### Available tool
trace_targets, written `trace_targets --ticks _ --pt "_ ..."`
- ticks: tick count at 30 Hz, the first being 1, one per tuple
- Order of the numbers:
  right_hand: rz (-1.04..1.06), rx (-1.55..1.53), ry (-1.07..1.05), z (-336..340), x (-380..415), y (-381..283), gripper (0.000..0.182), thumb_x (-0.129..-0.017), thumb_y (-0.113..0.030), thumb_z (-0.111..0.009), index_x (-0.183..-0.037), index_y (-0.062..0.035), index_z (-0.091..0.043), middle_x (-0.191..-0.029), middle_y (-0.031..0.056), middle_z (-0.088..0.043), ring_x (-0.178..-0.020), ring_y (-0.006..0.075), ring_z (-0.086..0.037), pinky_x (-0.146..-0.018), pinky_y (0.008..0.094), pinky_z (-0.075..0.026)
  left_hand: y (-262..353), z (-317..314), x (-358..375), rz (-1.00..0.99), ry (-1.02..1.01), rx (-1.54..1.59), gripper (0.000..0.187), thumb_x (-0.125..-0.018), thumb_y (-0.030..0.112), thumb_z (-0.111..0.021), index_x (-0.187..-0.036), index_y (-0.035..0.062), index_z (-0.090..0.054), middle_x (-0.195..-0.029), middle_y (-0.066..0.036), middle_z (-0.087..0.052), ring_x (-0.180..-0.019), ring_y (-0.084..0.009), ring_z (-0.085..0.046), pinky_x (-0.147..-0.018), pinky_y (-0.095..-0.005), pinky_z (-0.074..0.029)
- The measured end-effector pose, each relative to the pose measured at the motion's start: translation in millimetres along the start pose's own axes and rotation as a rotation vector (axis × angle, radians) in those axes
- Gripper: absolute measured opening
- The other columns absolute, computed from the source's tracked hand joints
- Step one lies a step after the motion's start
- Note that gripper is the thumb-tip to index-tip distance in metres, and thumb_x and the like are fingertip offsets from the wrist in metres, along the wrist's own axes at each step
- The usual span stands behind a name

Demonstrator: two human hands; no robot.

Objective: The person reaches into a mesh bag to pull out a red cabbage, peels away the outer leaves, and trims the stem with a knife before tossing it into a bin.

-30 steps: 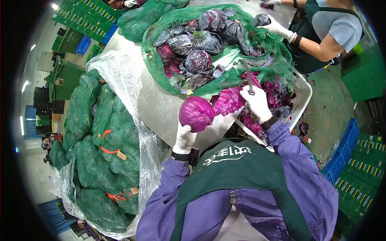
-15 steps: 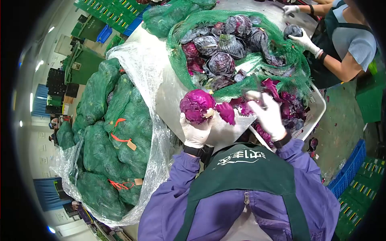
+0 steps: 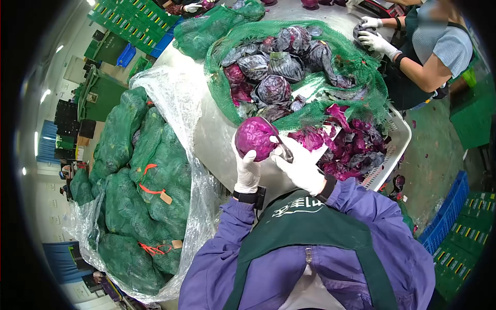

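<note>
Beyond the left hand point(image 3: 247, 173) stretches a metal table point(image 3: 216, 139), bearing an open green net point(image 3: 214, 85) of purple cabbages point(image 3: 274, 89) and, farther from the hand, another green net point(image 3: 204, 33)

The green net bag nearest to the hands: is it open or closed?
Open: the net bag is spread wide on the table, and many purple cabbages inside it lie uncovered, in plain sight.

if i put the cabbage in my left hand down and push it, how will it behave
The cabbage would probably roll, since it looks nearly round. It is likely stiff rather than floppy, being tightly wrapped. Its smooth surface may slip somewhat against the gloved left hand.
</note>
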State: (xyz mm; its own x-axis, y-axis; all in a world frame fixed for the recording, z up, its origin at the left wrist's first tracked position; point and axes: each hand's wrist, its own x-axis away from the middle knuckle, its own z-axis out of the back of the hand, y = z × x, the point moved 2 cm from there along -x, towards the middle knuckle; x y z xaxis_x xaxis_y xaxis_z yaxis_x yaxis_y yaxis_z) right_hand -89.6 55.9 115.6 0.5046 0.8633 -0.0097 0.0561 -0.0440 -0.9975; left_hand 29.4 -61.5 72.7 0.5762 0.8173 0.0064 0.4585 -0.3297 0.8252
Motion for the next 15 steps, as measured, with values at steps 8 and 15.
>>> trace_targets --ticks 8,15 --pt "-0.085 0.165 -0.03 38.2 -20.1 46.3 0.029 -0.087 -0.018 -0.07 -0.112 -0.005 -0.062 -0.089 0.0034 -0.062 -0.076 0.0094 -0.054 -0.07 0.0254 -0.046 -11.1 -5.3 -2.7 0.47 0.205 0.783 0.085 -0.077 0.045 -0.076 -0.145 0.0127 -0.037 -0.141 -0.014 -0.047 -0.131 -0.0337 -0.044 -0.109 -0.0492 -0.041" --pt "-0.019 -0.011 -0.003 18.1 -26.5 49.2 0.051 -0.087 -0.019 -0.071 -0.132 -0.0008 -0.054 -0.113 0.0112 -0.066 -0.101 0.0157 -0.063 -0.088 0.0295 -0.05 2.2 -34.7 -11.6 0.443 0.214 0.706 0.075 -0.081 0.05 -0.07 -0.14 0.0128 -0.043 -0.141 -0.014 -0.047 -0.129 -0.0347 -0.045 -0.107 -0.0505 -0.043"
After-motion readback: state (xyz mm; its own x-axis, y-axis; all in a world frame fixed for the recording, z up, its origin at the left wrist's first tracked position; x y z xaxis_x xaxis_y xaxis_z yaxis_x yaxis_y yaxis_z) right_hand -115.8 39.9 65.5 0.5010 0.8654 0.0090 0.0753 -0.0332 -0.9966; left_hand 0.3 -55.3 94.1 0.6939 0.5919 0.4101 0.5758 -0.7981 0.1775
